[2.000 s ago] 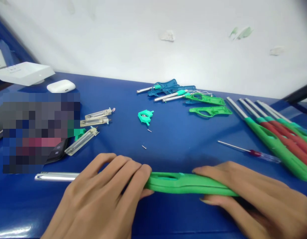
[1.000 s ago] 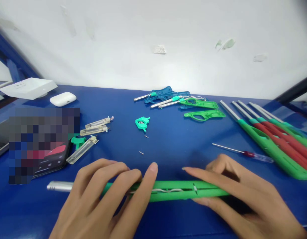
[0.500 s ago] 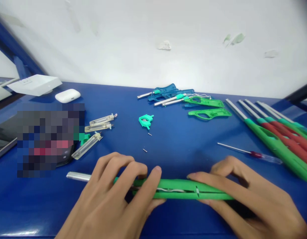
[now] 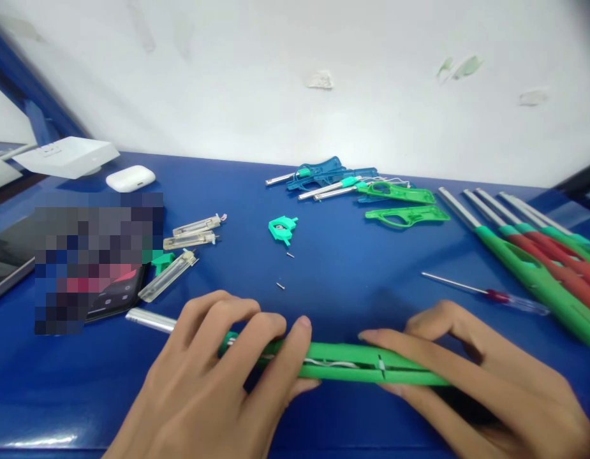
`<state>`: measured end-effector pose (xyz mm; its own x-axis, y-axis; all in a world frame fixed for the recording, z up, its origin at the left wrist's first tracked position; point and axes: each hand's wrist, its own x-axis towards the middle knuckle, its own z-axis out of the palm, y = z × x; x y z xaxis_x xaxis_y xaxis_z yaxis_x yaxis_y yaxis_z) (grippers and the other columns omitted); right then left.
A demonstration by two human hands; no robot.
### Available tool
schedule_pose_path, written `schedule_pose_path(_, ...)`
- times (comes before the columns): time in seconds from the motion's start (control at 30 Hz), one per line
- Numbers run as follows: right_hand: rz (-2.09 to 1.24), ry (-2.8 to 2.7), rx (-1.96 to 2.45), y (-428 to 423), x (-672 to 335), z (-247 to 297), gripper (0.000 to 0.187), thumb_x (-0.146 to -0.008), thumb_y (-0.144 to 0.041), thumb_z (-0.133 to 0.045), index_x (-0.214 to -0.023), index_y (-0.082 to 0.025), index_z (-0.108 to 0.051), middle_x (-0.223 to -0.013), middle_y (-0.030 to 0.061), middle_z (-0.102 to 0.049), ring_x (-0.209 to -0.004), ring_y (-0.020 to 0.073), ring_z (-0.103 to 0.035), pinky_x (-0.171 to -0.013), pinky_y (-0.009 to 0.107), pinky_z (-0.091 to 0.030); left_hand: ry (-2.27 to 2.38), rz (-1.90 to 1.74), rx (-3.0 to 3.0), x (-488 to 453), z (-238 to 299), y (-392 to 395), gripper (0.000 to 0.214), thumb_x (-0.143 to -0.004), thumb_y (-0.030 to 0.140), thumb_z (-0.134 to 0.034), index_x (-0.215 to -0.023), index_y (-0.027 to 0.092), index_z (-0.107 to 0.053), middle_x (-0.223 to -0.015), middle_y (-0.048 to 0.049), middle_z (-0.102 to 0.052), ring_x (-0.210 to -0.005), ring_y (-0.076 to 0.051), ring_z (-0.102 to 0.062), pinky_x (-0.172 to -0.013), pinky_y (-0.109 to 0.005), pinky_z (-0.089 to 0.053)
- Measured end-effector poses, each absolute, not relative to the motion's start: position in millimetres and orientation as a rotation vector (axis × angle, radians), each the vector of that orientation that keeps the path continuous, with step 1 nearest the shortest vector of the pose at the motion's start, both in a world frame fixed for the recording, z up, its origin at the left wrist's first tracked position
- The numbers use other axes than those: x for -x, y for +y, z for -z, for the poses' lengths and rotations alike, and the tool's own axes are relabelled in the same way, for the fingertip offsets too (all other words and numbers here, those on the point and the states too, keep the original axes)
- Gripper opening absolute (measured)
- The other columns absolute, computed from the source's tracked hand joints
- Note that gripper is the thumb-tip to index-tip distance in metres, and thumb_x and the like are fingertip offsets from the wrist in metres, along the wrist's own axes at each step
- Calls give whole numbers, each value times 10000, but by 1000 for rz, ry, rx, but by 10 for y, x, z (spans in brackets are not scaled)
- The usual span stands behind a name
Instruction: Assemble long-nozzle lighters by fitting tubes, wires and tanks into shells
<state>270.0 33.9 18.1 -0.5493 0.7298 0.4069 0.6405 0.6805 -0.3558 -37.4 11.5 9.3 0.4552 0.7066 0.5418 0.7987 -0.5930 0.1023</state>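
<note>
A green gas lighter [image 4: 345,354] lies crosswise in front of me, its metal tube [image 4: 150,319] pointing left. My left hand [image 4: 222,370] is wrapped round its front part, fingers over the top. My right hand [image 4: 476,370] pinches its rear end between thumb and fingers. A narrow gap runs between the two casing halves, and a white wire shows inside it. Beyond the hands lie a teal trigger piece [image 4: 282,229] and two small screws, one nearer [image 4: 280,286] and one farther [image 4: 290,255].
Clear fuel tanks [image 4: 168,275] lie at left beside a phone [image 4: 117,296] and a white earbud case [image 4: 131,179]. Blue and green casing halves [image 4: 404,217] sit near the wall. A screwdriver [image 4: 495,295] and several assembled lighters [image 4: 524,264] are at right.
The view has shifted slightly. Both hands keep their grip on the lighter, and a little more of its teal collar shows between the left fingers.
</note>
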Motion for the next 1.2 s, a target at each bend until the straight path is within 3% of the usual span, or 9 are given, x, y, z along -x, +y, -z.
schedule_pose_path(0.17, -252, -2320, 1036, 360, -2652, -221, 327, -1129, -248, -714, -1423, -387, -747, -959, -32, -728, -751, 115, -781, -700, 146, -649, -1235, 874, 2484, 347, -116, 183, 279, -1160, 54, -597, -1317, 229, -747, -1089, -8, -771, -1114, -283, -619, -1051, -488, -431)
schedule_pose_path(0.27, -216, -2309, 1080, 356, -2608, -248, 297, -1109, -303, -739, -1380, -392, -820, -939, -4, -770, -778, 180, -797, -685, 226, -676, -1225, 899, 2468, 348, -88, 192, 280, -1153, 50, -611, -1309, 230, -758, -1085, -13, -774, -1118, -287, -621, -1045, -490, -435)
schedule_pose_path(0.37, -142, -2300, 1112, 353, -2546, -256, 301, -1071, -453, -798, -1354, -381, -872, -990, 41, -820, -898, 262, -830, -764, 329, -720, -1205, 927, 2451, 349, -67, 191, 251, -1173, 65, -600, -1295, 213, -763, -1079, -20, -766, -1113, -286, -609, -1047, -495, -432)
schedule_pose_path(0.53, -71, -2316, 1078, 357, -2472, -230, 331, -1067, -511, -802, -1357, -372, -881, -1059, 52, -866, -1002, 287, -846, -874, 378, -737, -1206, 936, 2473, 337, -88, 183, 259, -1197, 74, -560, -1289, 201, -766, -1084, -23, -751, -1111, -282, -595, -1047, -487, -423)
schedule_pose_path(0.7, -70, -2394, 1005, 323, -2535, -205, 281, -1164, -380, -677, -1395, -328, -830, -1103, 14, -905, -973, 231, -871, -1031, 369, -715, -1190, 946, 2467, 331, -99, 190, 273, -1186, 63, -557, -1298, 205, -762, -1089, -25, -741, -1104, -287, -599, -1046, -484, -432)
schedule_pose_path(0.8, -34, -2420, 958, 299, -2571, -204, 241, -1215, -312, -604, -1403, -282, -751, -1184, -58, -916, -997, 129, -873, -1221, 246, -579, -1165, 954, 2459, 346, -69, 190, 267, -1179, 56, -558, -1304, 178, -762, -1094, -37, -740, -1106, -295, -612, -1038, -496, -455)
schedule_pose_path(0.9, 21, -2386, 938, 282, -2565, -199, 213, -1222, -275, -591, -1384, -255, -726, -1211, -85, -913, -1052, 77, -859, -1306, 159, -427, -1121, 949, 2465, 367, -36, 180, 265, -1187, 66, -555, -1324, 157, -763, -1123, -41, -769, -1090, -300, -629, -1040, -530, -474)
schedule_pose_path(1.0, 33, -2372, 930, 284, -2528, -188, 217, -1222, -231, -575, -1368, -249, -734, -1165, -93, -912, -1017, 61, -851, -1289, 137, -416, -1098, 958, 2461, 377, -35, 176, 251, -1204, 80, -543, -1285, 147, -771, -1111, -42, -771, -1072, -286, -633, -1011, -532, -480)
schedule_pose_path(1.2, 96, -2346, 928, 317, -2471, -210, 234, -1268, -266, -491, -1278, -262, -725, -1002, -59, -906, -837, 106, -849, -978, 211, -627, -1093, 1017, 2445, 350, -96, 214, 264, -1234, 87, -525, -1183, 153, -775, -1012, -16, -741, -1018, -228, -602, -942, -488, -451)
